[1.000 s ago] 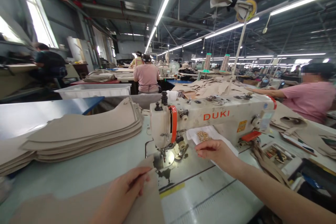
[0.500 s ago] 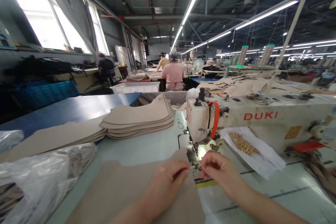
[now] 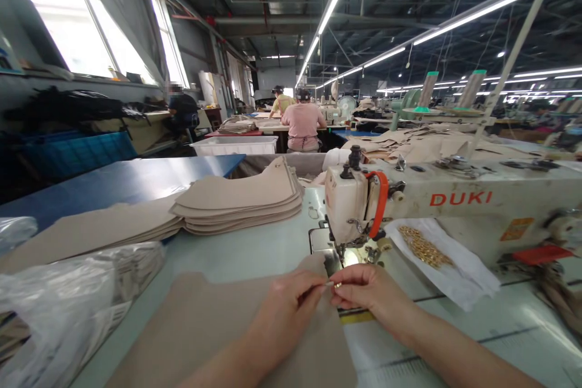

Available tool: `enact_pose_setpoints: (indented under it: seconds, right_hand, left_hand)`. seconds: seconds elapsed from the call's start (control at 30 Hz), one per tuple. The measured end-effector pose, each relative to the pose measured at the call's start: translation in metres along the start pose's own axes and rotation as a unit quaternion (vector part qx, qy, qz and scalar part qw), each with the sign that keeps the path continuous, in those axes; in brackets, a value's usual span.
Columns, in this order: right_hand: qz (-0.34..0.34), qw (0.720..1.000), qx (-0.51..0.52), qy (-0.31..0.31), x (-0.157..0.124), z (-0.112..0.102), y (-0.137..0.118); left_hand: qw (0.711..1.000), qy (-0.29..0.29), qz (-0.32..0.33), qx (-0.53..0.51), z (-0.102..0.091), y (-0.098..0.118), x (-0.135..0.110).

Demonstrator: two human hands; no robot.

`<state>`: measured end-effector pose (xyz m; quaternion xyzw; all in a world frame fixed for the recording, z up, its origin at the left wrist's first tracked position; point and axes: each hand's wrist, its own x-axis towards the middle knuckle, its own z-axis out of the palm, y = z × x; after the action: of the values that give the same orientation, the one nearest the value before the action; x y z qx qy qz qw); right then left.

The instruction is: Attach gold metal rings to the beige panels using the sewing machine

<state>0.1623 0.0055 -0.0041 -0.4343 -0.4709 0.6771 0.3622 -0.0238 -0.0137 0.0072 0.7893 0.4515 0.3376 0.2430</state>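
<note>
My left hand (image 3: pixel 286 309) pinches a small pale strip (image 3: pixel 328 284) at its fingertips. Between the thumb and fingers of my right hand (image 3: pixel 368 291) is a small gold metal ring (image 3: pixel 337 285), close against the strip's end; whether the strip passes through it is too small to tell. A flat beige fabric panel (image 3: pixel 209 327) lies under my left hand and forearm. Just beyond my fingertips stand the needle and lit presser area of a white sewing machine (image 3: pixel 348 206). Several loose gold metal pieces (image 3: pixel 425 247) rest on a white sheet (image 3: pixel 470 279) beside the machine's arm.
A stack of beige panels (image 3: pixel 240 200) stands at the back left of the sewing table (image 3: pixel 213 260). Clear plastic bags (image 3: pixel 68 303) lie at the left edge. Beyond are a blue table (image 3: pixel 150 173), a white bin (image 3: pixel 236 145) and co-workers, one in a pink shirt (image 3: pixel 304 124).
My right hand has moved slightly left, bringing the gold ring up to the strip in my left fingertips. The view has shifted a little.
</note>
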Motion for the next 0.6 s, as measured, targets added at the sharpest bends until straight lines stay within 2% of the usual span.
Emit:
enact_pose_setpoints:
  seconds: [0.13,0.3,0.43,0.6]
  right_hand:
    - [-0.033,0.998,-0.045,-0.007,0.0043,-0.0019,0.0046]
    - [-0.060,0.995,-0.077,0.027,0.0027,-0.0024,0.0050]
    - [-0.067,0.994,-0.066,0.052,0.0024,0.0006,0.0039]
    - [-0.069,0.996,-0.029,0.040,0.0007,0.0071,0.0042]
  left_hand:
    - [1.000,-0.023,-0.013,-0.014,-0.0027,0.0051,0.0026]
    - [0.998,-0.018,-0.052,-0.020,-0.0023,0.0026,0.0034]
    - [0.997,-0.011,-0.074,-0.026,0.0018,0.0004,0.0023]
    - [0.995,0.019,-0.099,-0.005,0.0040,0.0080,0.0038]
